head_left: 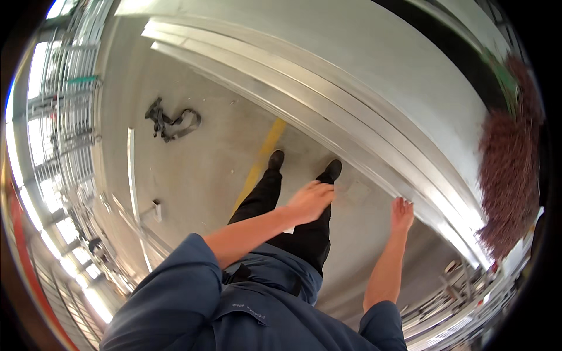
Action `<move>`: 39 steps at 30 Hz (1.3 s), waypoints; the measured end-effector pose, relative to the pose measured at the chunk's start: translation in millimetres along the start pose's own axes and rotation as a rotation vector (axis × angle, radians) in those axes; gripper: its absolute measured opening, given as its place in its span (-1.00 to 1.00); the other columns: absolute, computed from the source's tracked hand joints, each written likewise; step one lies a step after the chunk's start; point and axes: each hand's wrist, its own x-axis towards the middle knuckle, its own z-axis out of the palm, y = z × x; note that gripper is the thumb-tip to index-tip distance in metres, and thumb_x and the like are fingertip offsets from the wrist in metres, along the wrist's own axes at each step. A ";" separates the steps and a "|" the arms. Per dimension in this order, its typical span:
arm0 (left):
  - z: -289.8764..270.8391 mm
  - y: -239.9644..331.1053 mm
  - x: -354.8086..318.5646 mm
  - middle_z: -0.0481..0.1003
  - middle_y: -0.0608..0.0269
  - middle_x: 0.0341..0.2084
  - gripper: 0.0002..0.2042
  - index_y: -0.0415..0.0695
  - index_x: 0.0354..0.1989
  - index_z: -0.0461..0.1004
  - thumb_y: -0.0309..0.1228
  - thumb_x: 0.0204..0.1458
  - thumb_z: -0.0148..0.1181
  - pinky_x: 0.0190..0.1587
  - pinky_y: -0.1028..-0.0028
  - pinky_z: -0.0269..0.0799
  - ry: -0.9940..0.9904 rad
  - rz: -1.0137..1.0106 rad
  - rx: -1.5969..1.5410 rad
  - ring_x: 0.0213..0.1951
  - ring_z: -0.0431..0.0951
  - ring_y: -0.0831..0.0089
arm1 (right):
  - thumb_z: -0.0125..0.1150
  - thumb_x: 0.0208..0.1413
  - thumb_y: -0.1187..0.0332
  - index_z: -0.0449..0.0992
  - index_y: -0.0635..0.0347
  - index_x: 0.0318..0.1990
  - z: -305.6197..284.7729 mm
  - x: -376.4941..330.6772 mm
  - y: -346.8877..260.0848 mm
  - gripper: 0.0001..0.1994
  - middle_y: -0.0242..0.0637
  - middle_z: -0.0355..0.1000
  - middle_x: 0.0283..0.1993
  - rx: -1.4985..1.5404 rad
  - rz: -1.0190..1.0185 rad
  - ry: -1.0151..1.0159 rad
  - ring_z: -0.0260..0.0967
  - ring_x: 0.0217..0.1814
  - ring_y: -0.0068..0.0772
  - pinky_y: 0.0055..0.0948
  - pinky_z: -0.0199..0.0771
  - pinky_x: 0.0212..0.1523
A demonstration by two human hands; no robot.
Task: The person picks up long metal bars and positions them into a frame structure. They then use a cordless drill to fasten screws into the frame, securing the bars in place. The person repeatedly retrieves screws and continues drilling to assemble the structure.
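Several long silvery metal profiles [328,105] lie side by side, running from the upper left to the lower right. At the near edge of the outermost profile, my right hand [402,215] has its fingers bent and closed on the metal. My left hand [311,202] hangs in front of my legs, apart from the profiles. Its fingers are smeared by motion, so whether they hold anything cannot be made out. A small white patch [289,230] shows just below that hand, against my dark trousers; what it is stays unclear.
Beyond the profiles stretches a pale flat surface [374,64]. A brush with dark red bristles [509,181] stands at the right. On the floor are a dark strap [170,124], a yellow line [263,155] and a long thin bar [133,187]. Metal racks [70,88] line the left.
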 end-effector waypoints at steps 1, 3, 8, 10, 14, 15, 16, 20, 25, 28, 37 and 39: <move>-15.3 -39.7 -43.6 0.44 0.10 0.13 -0.70 -0.16 0.00 0.48 -0.54 0.05 0.10 0.30 0.18 0.27 0.003 -0.118 0.036 0.18 0.42 0.19 | 0.05 0.40 0.14 0.38 0.29 0.11 4.4 -6.2 28.8 -0.62 -0.13 0.44 0.09 -0.073 0.062 -0.069 0.44 0.16 -0.10 0.01 0.43 0.28; -18.8 -60.3 -96.1 0.56 0.04 -0.14 -0.75 -0.16 -0.05 0.48 -0.42 0.09 0.09 0.16 0.11 0.38 -0.137 -0.402 0.108 -0.01 0.56 0.05 | 0.14 0.36 0.19 0.42 0.25 -0.06 -35.4 10.9 35.7 -0.72 -0.24 0.48 -0.10 -0.293 0.150 -0.177 0.51 -0.01 -0.21 -0.16 0.57 0.06; -48.0 -166.0 -251.8 0.57 -0.06 -0.18 -0.79 -0.18 -0.14 0.47 -0.48 0.03 0.07 0.00 0.06 0.47 0.001 -0.947 0.097 -0.10 0.59 -0.05 | 0.29 0.24 0.29 0.51 0.26 -0.10 32.8 -43.7 142.2 -0.77 -0.31 0.52 -0.27 -1.225 0.010 -0.467 0.55 -0.25 -0.41 -0.43 0.58 -0.27; -59.9 -204.1 -291.8 0.57 -0.07 -0.20 -0.79 -0.17 -0.15 0.46 -0.46 0.03 0.08 0.00 0.07 0.47 0.032 -1.085 0.035 -0.09 0.59 -0.05 | 0.29 0.22 0.30 0.54 0.27 -0.10 66.2 -68.5 178.7 -0.77 -0.30 0.54 -0.28 -1.456 -0.024 -0.524 0.55 -0.30 -0.44 -0.46 0.57 -0.29; -41.9 -299.8 -336.3 0.56 -0.01 -0.15 -0.79 -0.13 -0.14 0.46 -0.43 0.05 0.11 0.07 0.07 0.43 0.096 -1.131 -0.124 -0.04 0.58 -0.02 | 0.30 0.18 0.33 0.58 0.28 -0.13 162.4 -106.7 258.2 -0.79 -0.28 0.56 -0.29 -1.625 -0.161 -0.586 0.55 -0.30 -0.47 -0.51 0.55 -0.31; -45.9 -320.3 -340.0 0.55 0.00 -0.13 -0.79 -0.13 -0.13 0.46 -0.41 0.05 0.12 0.09 0.07 0.42 0.087 -1.141 -0.140 -0.02 0.57 -0.01 | 0.31 0.17 0.34 0.59 0.28 -0.15 191.7 -120.3 283.2 -0.80 -0.28 0.57 -0.30 -1.629 -0.210 -0.605 0.55 -0.29 -0.48 -0.52 0.54 -0.31; -50.9 -339.1 -343.7 0.55 0.02 -0.12 -0.79 -0.12 -0.13 0.46 -0.39 0.06 0.14 0.10 0.07 0.41 0.076 -1.153 -0.159 -0.01 0.57 0.00 | 0.31 0.16 0.34 0.59 0.28 -0.14 217.2 -134.5 314.5 -0.79 -0.29 0.57 -0.30 -1.578 -0.210 -0.581 0.55 -0.29 -0.49 -0.53 0.53 -0.32; -67.5 -390.3 -361.3 0.53 0.08 -0.06 -0.67 -0.12 -0.02 0.46 -0.31 0.05 0.22 0.13 0.09 0.39 0.201 -1.034 -0.243 0.05 0.53 0.05 | 0.31 0.14 0.34 0.60 0.26 -0.14 299.7 -155.9 483.7 -0.79 -0.31 0.57 -0.33 -1.705 -0.141 -0.678 0.53 -0.32 -0.52 -0.54 0.52 -0.32; -25.7 -415.7 -407.2 0.37 0.02 0.23 -0.49 -0.15 0.15 0.40 -0.21 0.03 0.30 0.27 0.08 0.29 0.169 -1.155 -0.467 0.23 0.39 0.04 | 0.31 0.13 0.36 0.59 0.28 -0.18 391.4 -111.2 701.3 -0.81 -0.36 0.54 -0.35 -1.942 -0.016 -1.042 0.47 -0.37 -0.58 -0.54 0.49 -0.34; 13.2 -415.9 -410.1 0.33 0.00 0.22 -0.44 -0.19 0.15 0.38 -0.25 -0.03 0.34 0.24 0.09 0.34 0.355 -1.231 -0.586 0.22 0.36 -0.02 | 0.32 0.12 0.40 0.58 0.30 -0.18 419.0 -41.4 797.6 -0.83 -0.38 0.53 -0.36 -1.984 -0.080 -1.113 0.46 -0.37 -0.59 -0.52 0.48 -0.37; 6.4 -457.5 -393.8 0.35 -0.04 0.10 -0.42 -0.17 -0.01 0.44 -0.30 -0.30 0.43 0.13 0.05 0.35 0.543 -1.283 -0.692 0.11 0.37 -0.08 | 0.41 -0.03 0.39 0.59 0.18 -0.08 474.7 108.5 987.3 -0.69 -0.04 0.49 -0.10 -2.146 -1.159 -1.418 0.47 -0.02 0.10 -0.07 0.49 0.00; 11.1 -467.1 -393.4 0.34 -0.06 0.10 -0.40 -0.16 -0.01 0.42 -0.29 -0.34 0.43 0.12 0.04 0.34 0.580 -1.280 -0.705 0.11 0.38 -0.09 | 0.38 0.00 0.40 0.58 0.18 -0.08 472.1 128.2 1012.5 -0.71 -0.03 0.46 -0.08 -2.083 -1.261 -1.478 0.45 -0.02 0.13 -0.05 0.49 0.00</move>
